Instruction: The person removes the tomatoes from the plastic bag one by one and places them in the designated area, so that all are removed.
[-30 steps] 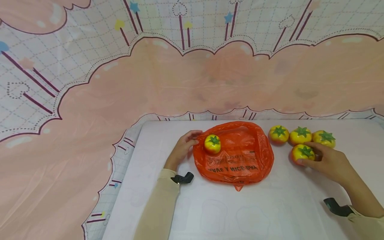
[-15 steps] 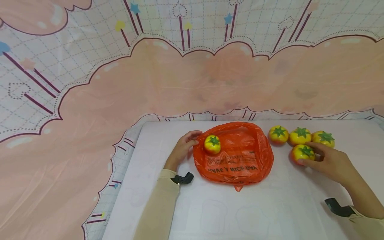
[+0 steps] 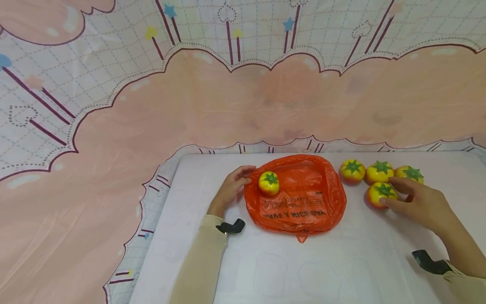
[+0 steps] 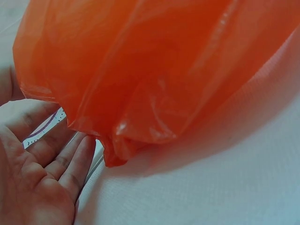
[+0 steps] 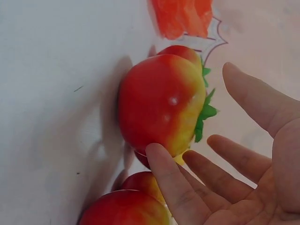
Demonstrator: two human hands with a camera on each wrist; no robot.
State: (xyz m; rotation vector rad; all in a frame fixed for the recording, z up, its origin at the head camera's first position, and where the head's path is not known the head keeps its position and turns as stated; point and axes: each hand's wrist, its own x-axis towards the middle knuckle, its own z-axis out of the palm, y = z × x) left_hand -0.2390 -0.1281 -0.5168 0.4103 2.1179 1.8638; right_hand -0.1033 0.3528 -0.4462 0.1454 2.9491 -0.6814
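Note:
In the head view, my left hand (image 3: 229, 188) pinches the left rim of a red plastic bag (image 3: 296, 217) between thumb and fingers. The bag lies spread with its mouth up, and one red-yellow tomato (image 3: 268, 183) with a green star-shaped top sits inside at the left. My right hand (image 3: 421, 202) is around the right side of another tomato (image 3: 381, 195), its fingers loosely spread. From the right wrist, the thumb stands away from this tomato (image 5: 157, 103), while one fingertip overlaps its lower edge; contact cannot be told.
Behind the right-hand tomato, three more stand in a row: a left tomato (image 3: 352, 171), a middle tomato (image 3: 379, 172) and a right tomato (image 3: 409, 174), partly hidden by the hand. Everything rests on a white table (image 3: 288, 270). A patterned pink curtain (image 3: 247, 105) hangs behind.
The front tomato on the right has shifted slightly left, and my right hand's fingers have loosened from it a little. My left hand and the bag stay put.

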